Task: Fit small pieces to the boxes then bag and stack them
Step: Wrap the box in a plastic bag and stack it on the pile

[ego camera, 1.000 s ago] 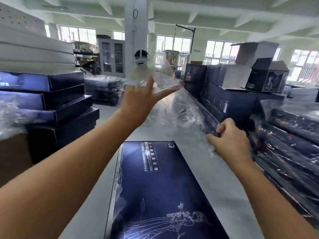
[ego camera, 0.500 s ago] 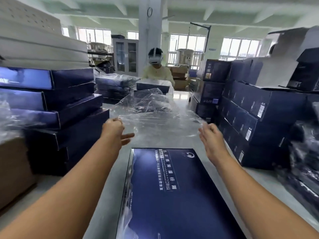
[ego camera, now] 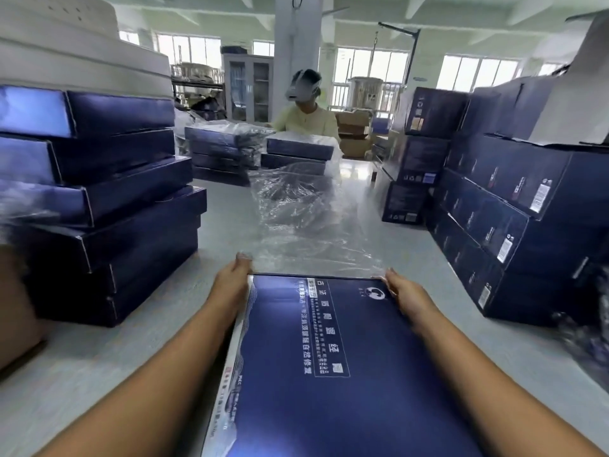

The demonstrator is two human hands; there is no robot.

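Note:
A flat dark blue box point(ego camera: 333, 367) with white printing lies on the grey table in front of me. A clear plastic bag point(ego camera: 306, 232) stretches away from its far edge, crumpled along the table. My left hand point(ego camera: 232, 280) grips the bag's mouth at the box's far left corner. My right hand point(ego camera: 403, 290) grips the bag's mouth at the far right corner. The bag's opening sits right at the box's far edge; I cannot tell whether it covers the edge.
A tall stack of blue boxes point(ego camera: 108, 206) stands on the table at the left. Blue cartons point(ego camera: 514, 225) are piled at the right. Bagged boxes point(ego camera: 227, 153) lie further back, where a person point(ego camera: 303, 117) works. A brown carton point(ego camera: 16, 305) is at far left.
Both hands came down from holding the bag raised in the air. They now hold its mouth low at the box's far corners, and the bag lies along the table.

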